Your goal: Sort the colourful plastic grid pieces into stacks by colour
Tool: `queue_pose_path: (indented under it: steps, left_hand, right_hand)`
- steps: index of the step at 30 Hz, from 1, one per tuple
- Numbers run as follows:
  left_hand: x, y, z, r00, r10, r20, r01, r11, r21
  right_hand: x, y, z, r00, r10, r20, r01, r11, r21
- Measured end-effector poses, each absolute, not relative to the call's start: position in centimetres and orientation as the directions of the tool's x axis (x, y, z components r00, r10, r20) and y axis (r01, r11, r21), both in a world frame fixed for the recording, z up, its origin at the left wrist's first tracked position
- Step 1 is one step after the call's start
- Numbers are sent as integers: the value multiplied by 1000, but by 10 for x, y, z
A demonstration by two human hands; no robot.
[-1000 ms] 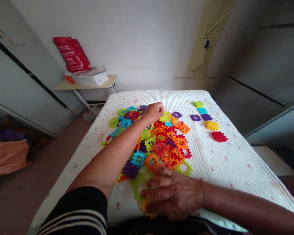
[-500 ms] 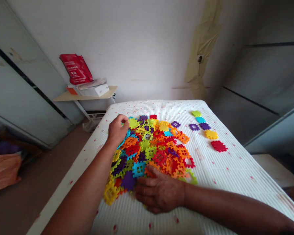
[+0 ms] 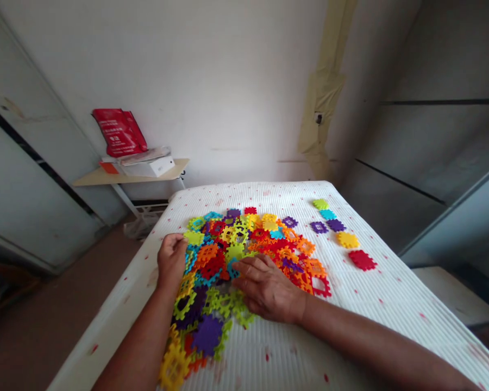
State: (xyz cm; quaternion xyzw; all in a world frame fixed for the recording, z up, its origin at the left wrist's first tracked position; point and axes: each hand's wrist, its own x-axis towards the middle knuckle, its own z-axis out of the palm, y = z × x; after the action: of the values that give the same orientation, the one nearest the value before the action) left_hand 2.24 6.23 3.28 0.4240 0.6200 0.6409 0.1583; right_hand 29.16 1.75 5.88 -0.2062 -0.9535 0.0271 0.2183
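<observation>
My left hand [image 3: 171, 258] is closed at the left edge of a pile of interlocking plastic tiles [image 3: 234, 251], its thumb and fingers pinching a solid lime-green square tile [image 3: 194, 238]. Over the middle of the pile, my right hand [image 3: 269, 288] lies palm down with its fingers stretched out. Its fingertips touch the tiles beside a blue tile [image 3: 231, 268]; the palm hides what is beneath. Nearer me are a purple solid tile [image 3: 207, 335] and a yellow window tile [image 3: 174, 366], with green frame-like tiles [image 3: 224, 302] around them.
Toward the right of the white ribbed table cover [image 3: 350, 326], several separate tiles lie spread out, including a red one [image 3: 362, 259] and a yellow one [image 3: 348, 239]. A small side table [image 3: 93, 176] beyond holds a red bag [image 3: 120, 133] and a white box [image 3: 152, 166].
My left hand has drawn the lime-green tile left and toward me. My right hand has pushed farther over the pile, shifting tiles and uncovering green ones. The camera view has tilted upward.
</observation>
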Motion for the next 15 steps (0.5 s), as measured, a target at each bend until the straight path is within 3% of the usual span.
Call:
queue_pose_path:
  steps: [4,7,11,15]
  left_hand:
    - [31,65,35,-510,794,331,333,-173,927]
    - [37,71,45,-438,823,361,397,-184,899]
    - [60,78,72,-319,880,352,402,-210,891]
    - [97,75,97,-241,935,259,284,-187,940]
  right_hand:
    - [285,25,70,-701,662,266,558,741,-374]
    - [282,29,77,-653,725,219,571,661,-487]
    - [293,40,89,-592,722,358,476,672,-567]
    - [315,60,94,-374,800,468,410,596,-691]
